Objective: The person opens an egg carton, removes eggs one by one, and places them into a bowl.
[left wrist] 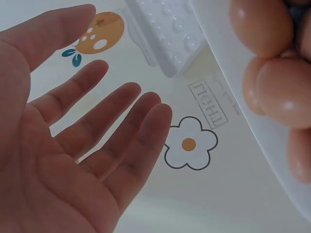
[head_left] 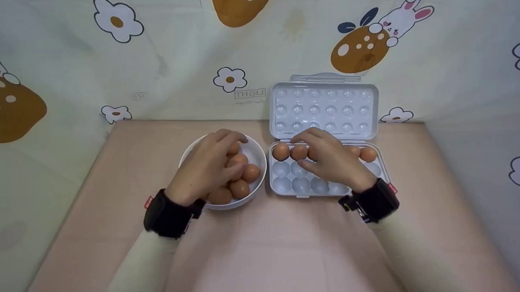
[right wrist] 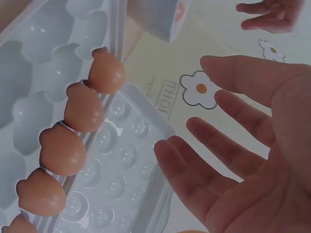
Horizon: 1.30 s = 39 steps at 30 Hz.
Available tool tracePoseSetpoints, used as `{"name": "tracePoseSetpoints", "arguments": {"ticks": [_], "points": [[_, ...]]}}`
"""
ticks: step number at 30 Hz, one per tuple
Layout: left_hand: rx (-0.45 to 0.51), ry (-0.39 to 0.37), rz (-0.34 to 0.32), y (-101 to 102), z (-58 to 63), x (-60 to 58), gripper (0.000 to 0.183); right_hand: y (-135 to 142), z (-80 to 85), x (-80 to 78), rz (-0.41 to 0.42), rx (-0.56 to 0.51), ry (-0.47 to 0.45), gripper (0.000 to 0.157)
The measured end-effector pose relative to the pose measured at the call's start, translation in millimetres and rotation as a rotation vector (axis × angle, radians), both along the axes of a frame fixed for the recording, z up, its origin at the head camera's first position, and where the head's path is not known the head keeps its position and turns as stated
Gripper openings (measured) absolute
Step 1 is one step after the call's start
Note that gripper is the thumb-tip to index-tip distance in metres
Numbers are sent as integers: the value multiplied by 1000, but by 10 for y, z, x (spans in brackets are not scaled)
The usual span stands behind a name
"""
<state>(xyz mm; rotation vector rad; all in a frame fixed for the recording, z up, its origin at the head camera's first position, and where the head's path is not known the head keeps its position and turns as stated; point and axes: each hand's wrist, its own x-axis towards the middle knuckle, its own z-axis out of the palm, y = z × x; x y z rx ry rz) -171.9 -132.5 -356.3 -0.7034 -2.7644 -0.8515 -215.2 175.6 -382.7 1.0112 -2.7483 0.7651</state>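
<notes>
My left hand (head_left: 211,165) is over a white bowl (head_left: 259,150) that holds several brown eggs (head_left: 251,173). Its fingers are spread and slightly bent, and nothing lies in the palm in the left wrist view. My right hand (head_left: 332,158) hangs above an open white egg box (head_left: 275,193), covering part of its back row. Brown eggs (right wrist: 63,150) line that row beside the hinge, while cups (head_left: 300,184) in the front rows hold none. Loose, parted fingers (right wrist: 189,182) and a bare palm show in the right wrist view.
Behind the base, the box's dimpled lid (head_left: 323,111) stands raised against the printed backdrop (head_left: 174,58). Bowl and box sit side by side on a pink cloth-covered table (head_left: 255,254). Each wrist wears a black strap (head_left: 165,216).
</notes>
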Motion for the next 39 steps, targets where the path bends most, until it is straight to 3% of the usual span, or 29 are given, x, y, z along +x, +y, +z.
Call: {"name": "tracePoseSetpoints", "arguments": {"ticks": [3, 8, 15, 18, 26, 39], "points": [[12, -4, 9, 55, -43, 44, 46, -80, -31, -137, 43, 73, -3, 47], [17, -2, 23, 137, -136, 91, 53, -209, -80, -324, 61, 170, -90, 54], [57, -10, 28, 145, -256, 118, 59, -386, -169, -473, 92, 197, -140, 49], [59, -7, 37, 135, -284, 115, 60, -452, -212, -503, 106, 196, -155, 44], [52, 29, 35, 132, -312, 103, 58, -552, -329, -501, -2, 240, -133, 35], [56, -34, 47, 181, -348, 73, 55, -633, -462, -508, -61, 193, -67, 23]]}}
